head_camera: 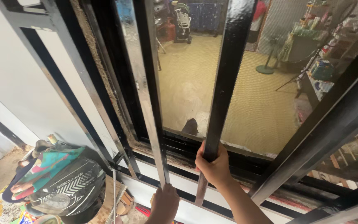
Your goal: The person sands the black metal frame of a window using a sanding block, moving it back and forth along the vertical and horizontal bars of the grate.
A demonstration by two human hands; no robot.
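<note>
Black window bars [224, 83] gripped by both hands [213, 164].

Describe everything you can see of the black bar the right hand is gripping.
The black bar is a flat, glossy strip, apparently painted metal, part of a window grille. It runs nearly upright, leaning slightly, from the top edge of the picture down past the sill. Light glints along its upper stretch; its lower end below the grip looks duller and scuffed. The right hand wraps around it near the bottom, fingers closed on it. Behind it lies a mesh screen.
</note>
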